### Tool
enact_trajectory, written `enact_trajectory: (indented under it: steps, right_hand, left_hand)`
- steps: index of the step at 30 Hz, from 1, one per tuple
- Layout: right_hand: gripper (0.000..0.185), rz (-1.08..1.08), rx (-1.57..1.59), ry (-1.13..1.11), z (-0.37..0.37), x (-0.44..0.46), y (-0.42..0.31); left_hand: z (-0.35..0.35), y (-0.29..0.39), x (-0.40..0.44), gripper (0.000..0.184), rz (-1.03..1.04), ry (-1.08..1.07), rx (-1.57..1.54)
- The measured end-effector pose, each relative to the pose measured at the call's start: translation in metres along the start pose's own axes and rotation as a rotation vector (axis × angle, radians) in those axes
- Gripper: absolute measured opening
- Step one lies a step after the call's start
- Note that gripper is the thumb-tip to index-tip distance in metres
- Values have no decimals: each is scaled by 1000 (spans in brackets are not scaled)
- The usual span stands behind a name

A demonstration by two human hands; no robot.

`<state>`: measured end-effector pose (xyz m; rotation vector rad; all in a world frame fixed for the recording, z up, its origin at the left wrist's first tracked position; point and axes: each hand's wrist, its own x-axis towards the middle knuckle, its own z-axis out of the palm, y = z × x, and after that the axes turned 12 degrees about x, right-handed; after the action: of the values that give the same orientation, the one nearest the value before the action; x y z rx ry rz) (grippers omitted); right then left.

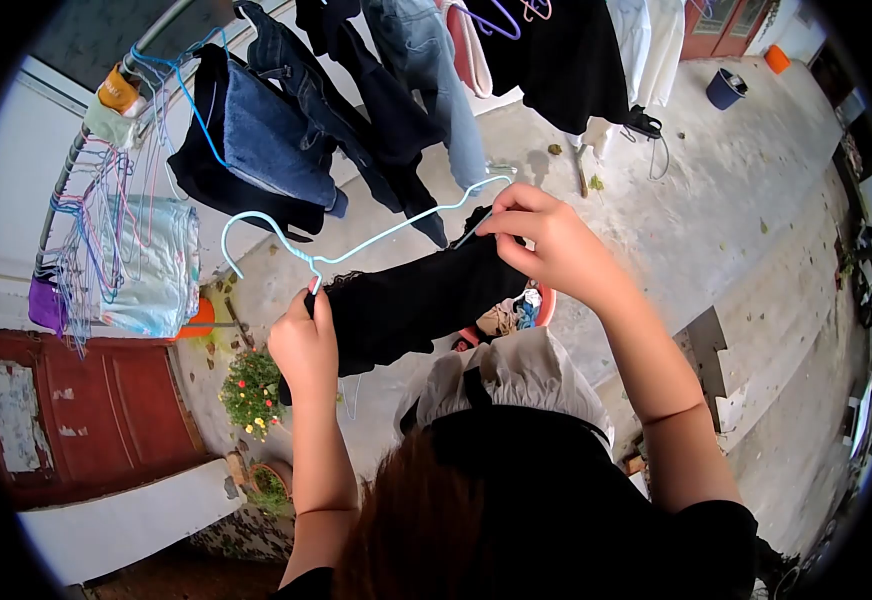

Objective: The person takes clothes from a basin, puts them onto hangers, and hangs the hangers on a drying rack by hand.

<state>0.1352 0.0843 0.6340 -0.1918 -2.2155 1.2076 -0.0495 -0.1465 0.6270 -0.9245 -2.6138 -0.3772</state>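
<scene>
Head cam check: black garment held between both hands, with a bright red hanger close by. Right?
Not quite: the hanger is pale blue, not bright red, as the head view shows. The rest stands: the black garment is held between the left hand and the right hand, with the hanger close by.

Black top (586,500), looks plain; short sleeves (716,530) end above the elbows. Bottoms (536,365) are off-white, loose, fabric gathered into puckers at the waist. Narrow black strip (475,386) runs down their front. Hair (406,510) is reddish-brown, loose, hangs over the top's left side. Forearms (646,350) and fingers (518,222) are bare. Footwear can't be made out.
</scene>
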Motion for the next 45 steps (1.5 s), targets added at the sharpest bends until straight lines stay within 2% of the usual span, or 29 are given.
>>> enact_trajectory:
  steps: [3, 7, 8, 9, 12, 15, 18, 21, 24, 30, 36, 40, 43, 45]
  right_hand:
    - [12, -30, 51, 66, 21, 1, -8]
    - [12, -7, 92, 152, 2, 3, 0]
    - [14, 19, 101, 147, -7, 2, 1]
    - [14, 35, 114, 127, -15, 1, 3]
    - [18, 100, 76, 21, -38, -4, 9]
    - [16, 414, 208, -99, -47, -7, 5]
    - [14, 495, 325, -234, -49, -8, 13]
    - [12, 372, 386, -229, -46, -8, 22]
    - [11, 73, 119, -238, -48, -5, 22]
    - [10, 91, 86, -161, -55, 2, 13]
    - [9, 39, 39, -178, -43, 9, 1]
    - [6, -128, -82, -182, -12, 10, -13]
    - [11, -331, -152, -101, 15, 7, -19]
    - [14, -340, -143, -79, 19, 5, -20]
  left_hand:
    - [4, 21, -10, 22, 121, -118, -153]
    - [-13, 7, 3, 26, -10, -131, -233]
    - [-17, 0, 6, 32, -101, -172, -303]
    - [-18, -6, 7, 36, -165, -135, -338]
    - [-25, -22, 9, 40, -174, -108, -381]
    - [-27, -28, 11, 39, -150, -108, -435]
    - [-29, -29, 15, 36, -44, -140, -422]
    - [-29, -30, 19, 33, 53, -205, -361]
    - [-30, -28, 20, 31, 82, -257, -357]
    - [-30, -30, 24, 29, 113, -313, -344]
    - [-22, -8, 19, 21, 157, -338, -292]
    - [-7, 15, 13, 19, 124, -253, -189]
    - [2, 31, 7, 20, 159, -180, -141]
    - [2, 32, 8, 23, 115, -234, -155]
